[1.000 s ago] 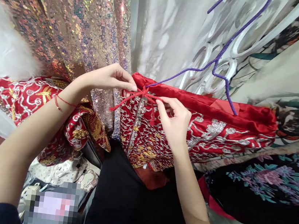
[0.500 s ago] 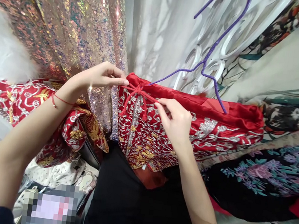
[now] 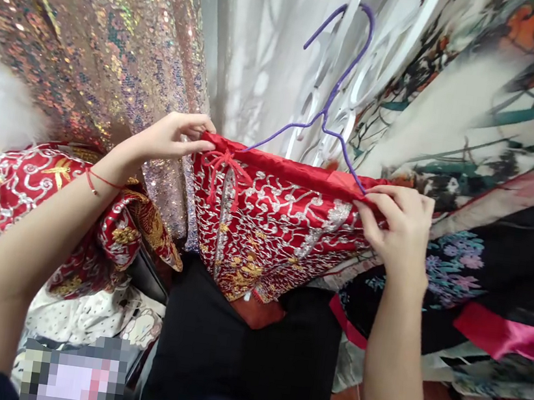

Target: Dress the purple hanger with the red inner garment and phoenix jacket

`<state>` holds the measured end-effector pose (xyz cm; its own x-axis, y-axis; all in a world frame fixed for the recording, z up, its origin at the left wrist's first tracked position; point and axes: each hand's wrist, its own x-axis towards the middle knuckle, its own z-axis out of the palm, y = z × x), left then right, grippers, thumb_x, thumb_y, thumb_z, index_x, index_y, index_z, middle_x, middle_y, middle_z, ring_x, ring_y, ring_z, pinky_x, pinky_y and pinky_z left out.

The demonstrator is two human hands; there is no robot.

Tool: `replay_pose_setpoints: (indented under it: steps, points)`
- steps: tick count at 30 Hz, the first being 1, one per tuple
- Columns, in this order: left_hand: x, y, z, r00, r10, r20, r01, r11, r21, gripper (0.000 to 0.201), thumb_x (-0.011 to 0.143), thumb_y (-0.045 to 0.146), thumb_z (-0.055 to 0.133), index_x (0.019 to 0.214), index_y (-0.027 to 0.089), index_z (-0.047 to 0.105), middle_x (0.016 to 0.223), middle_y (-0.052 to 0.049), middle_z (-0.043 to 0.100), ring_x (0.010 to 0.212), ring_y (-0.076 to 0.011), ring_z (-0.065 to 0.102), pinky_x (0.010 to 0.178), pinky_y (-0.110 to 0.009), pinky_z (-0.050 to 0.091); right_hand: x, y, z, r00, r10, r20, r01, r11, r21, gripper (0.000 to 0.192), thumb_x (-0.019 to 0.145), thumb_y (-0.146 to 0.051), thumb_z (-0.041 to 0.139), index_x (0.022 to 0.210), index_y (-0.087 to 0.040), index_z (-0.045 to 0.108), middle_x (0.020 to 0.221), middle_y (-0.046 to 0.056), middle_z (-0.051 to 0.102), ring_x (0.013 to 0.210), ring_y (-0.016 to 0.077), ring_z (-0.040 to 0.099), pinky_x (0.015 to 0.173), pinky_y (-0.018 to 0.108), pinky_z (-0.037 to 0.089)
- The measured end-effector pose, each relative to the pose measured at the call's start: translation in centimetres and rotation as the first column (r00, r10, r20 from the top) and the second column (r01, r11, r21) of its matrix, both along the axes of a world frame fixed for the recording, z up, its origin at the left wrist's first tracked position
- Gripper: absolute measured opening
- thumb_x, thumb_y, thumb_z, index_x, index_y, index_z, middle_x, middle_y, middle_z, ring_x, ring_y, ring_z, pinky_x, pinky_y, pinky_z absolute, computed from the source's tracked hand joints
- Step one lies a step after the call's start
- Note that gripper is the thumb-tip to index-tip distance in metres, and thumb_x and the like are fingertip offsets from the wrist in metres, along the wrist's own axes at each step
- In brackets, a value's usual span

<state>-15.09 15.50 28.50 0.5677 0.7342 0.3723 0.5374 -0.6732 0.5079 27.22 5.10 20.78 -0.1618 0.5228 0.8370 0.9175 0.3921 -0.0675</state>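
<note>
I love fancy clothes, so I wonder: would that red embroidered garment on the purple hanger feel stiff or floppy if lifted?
Probably floppy: the red embroidered garment sags below the purple hanger between the left hand and right hand. Its dense metallic embroidery suggests some weight. The shiny satin top edge looks slippery.

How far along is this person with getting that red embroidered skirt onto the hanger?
Done: the red drawstring looks tied in a bow, and the red embroidered skirt sits on the purple hanger. In hand: the left hand pinches one waistband end, the right hand the other. Left: the hook rests on nothing visible.
</note>
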Motion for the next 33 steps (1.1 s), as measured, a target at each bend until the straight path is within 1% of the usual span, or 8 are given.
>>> replay_pose_setpoints:
  steps: [4,9,13,21,24,27,30,33]
  points:
    - [-0.2,0.3,-0.1,0.996,0.024,0.086,-0.026,0.999,0.027,0.034,0.081,0.048,0.067,0.096,0.018,0.061,0.088,-0.007,0.072,0.08,-0.0156,0.067,0.072,-0.027,0.053,-0.2,1.6,0.0,0.99,-0.076,-0.115,0.088,0.991,0.099,0.027,0.093,-0.048,0.056,0.085,-0.025,0.067,0.092,0.009,0.067,0.092,0.0282,0.061,0.088,0.047,0.042]
    - [-0.8,0.4,0.0,0.997,0.075,0.036,-0.072,0.994,-0.084,0.033,0.077,0.048,0.069,0.089,0.02,0.058,0.086,-0.007,0.073,0.081,-0.0164,0.068,0.069,-0.027,0.053,-1.8,3.2,-1.2,0.992,-0.067,-0.104,0.063,0.997,-0.046,0.034,0.095,-0.05,0.049,0.078,-0.022,0.06,0.077,0.007,0.064,0.077,0.0232,0.056,0.075,0.037,0.041]
    - [-1.2,-0.5,-0.4,0.995,0.097,0.019,-0.095,0.991,-0.095,0.033,0.079,0.045,0.065,0.099,0.02,0.056,0.093,-0.01,0.074,0.084,-0.017,0.068,0.072,-0.029,0.054,-2.6,2.8,-2.0,0.986,-0.139,-0.087,0.136,0.99,-0.038,0.037,0.096,-0.049,0.047,0.071,-0.022,0.053,0.073,0.007,0.061,0.073,0.0216,0.053,0.073,0.036,0.037]
    - [0.2,-8.8,-3.5,0.934,0.323,-0.154,-0.295,0.939,0.177,0.076,0.082,0.039,0.062,0.148,0.015,0.034,0.145,-0.021,0.053,0.128,-0.0315,0.055,0.107,-0.044,0.045,-2.7,2.0,-1.6,0.976,-0.213,-0.052,0.205,0.971,-0.123,0.038,0.096,-0.046,0.046,0.07,-0.02,0.056,0.075,0.01,0.063,0.073,0.0219,0.054,0.072,0.036,0.034]
    - [-0.1,-14.1,-4.9,0.87,0.478,-0.121,-0.427,0.854,0.299,0.057,0.09,0.039,0.053,0.141,0.014,0.045,0.142,-0.02,0.055,0.134,-0.0328,0.05,0.116,-0.048,0.036,-2.9,1.8,-1.6,0.971,-0.23,-0.064,0.219,0.965,-0.145,0.038,0.096,-0.044,0.047,0.072,-0.018,0.06,0.078,0.013,0.065,0.074,0.0225,0.055,0.072,0.036,0.032]
    - [-1.7,-19.6,-7.5,0.75,0.66,0.049,-0.625,0.682,0.381,0.052,0.093,0.043,0.051,0.136,0.015,0.048,0.149,-0.021,0.047,0.143,-0.0329,0.039,0.121,-0.049,0.029,-3.5,1.6,-1.8,0.967,-0.248,-0.064,0.236,0.959,-0.159,0.038,0.095,-0.044,0.048,0.075,-0.016,0.063,0.08,0.015,0.067,0.075,0.0234,0.056,0.071,0.036,0.03]
    - [-4.3,-23.5,-11.4,0.484,0.859,0.168,-0.855,0.424,0.298,0.094,0.08,0.055,0.069,0.15,0.01,0.025,0.162,-0.03,0.018,0.153,-0.043,0.015,0.121,-0.062,0.021,-4.1,1.5,-1.9,0.962,-0.269,-0.051,0.257,0.951,-0.175,0.038,0.095,-0.042,0.046,0.078,-0.015,0.066,0.081,0.016,0.068,0.076,0.0245,0.057,0.07,0.036,0.029]
    - [-6.7,-24.8,-14.6,0.343,0.939,0.023,-0.936,0.34,0.089,0.127,0.063,0.048,0.085,0.153,0.0,0.009,0.159,-0.038,0.013,0.152,-0.0495,0.011,0.119,-0.064,0.024,-4.2,1.5,-1.7,0.959,-0.282,-0.021,0.272,0.942,-0.197,0.041,0.096,-0.042,0.042,0.08,-0.015,0.068,0.083,0.016,0.069,0.076,0.0248,0.057,0.069,0.036,0.028]
